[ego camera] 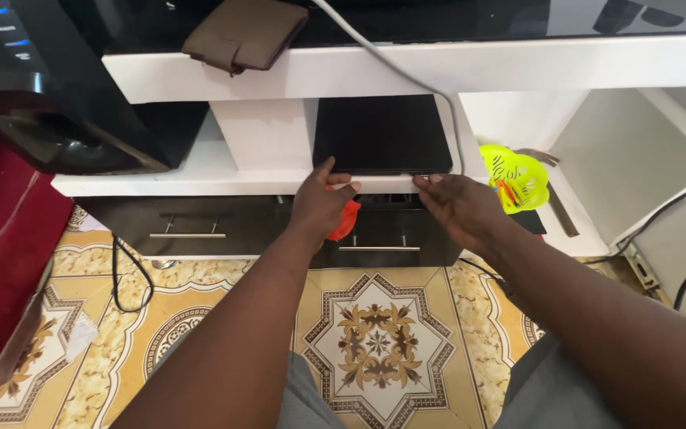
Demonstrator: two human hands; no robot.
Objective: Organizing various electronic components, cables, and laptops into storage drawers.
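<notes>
A flat black box-shaped device (381, 133) lies in an open compartment of a white shelf unit (224, 179). My left hand (319, 200) rests at the shelf edge just below the device's front left corner, fingers curled over a red-orange object (345, 222) that it holds. My right hand (458, 206) has its fingertips touching the device's front right corner, fingers spread and flat. Both forearms reach in from the bottom of the view.
A grey cable (406, 75) runs down beside the device. A brown folded cloth (244, 33) lies on the top shelf. A large black speaker (65, 95) stands at left. A yellow patterned object (518, 176) sits right. Dark drawers (192, 226) with metal handles are below, over patterned floor tiles (375, 342).
</notes>
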